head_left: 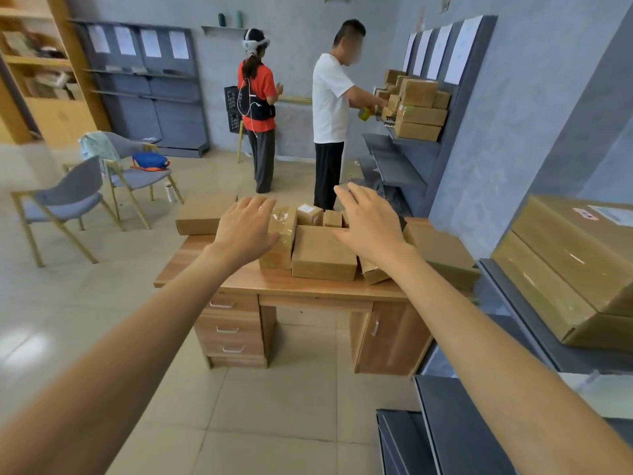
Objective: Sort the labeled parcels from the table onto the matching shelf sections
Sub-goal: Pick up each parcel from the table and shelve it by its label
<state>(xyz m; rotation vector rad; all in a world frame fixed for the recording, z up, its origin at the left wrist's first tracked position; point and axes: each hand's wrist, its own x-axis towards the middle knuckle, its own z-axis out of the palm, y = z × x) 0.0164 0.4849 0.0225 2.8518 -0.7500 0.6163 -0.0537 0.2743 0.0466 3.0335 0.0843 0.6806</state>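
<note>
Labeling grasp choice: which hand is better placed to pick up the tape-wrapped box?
Left, probably. The left hand is open, right at the tape-wrapped box; the right hand hovers open over boxes further right.

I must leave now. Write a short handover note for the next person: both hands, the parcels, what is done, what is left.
Left hand: open, reaching over the taped parcel, holding nothing.
Right hand: open, above the plain box, holding nothing.
Parcels: a cluster on the wooden desk.
Done: some large boxes lie on the near right shelf; who put them there is unknown.
Left: pick up each desk parcel, read its label, shelve it.
</note>
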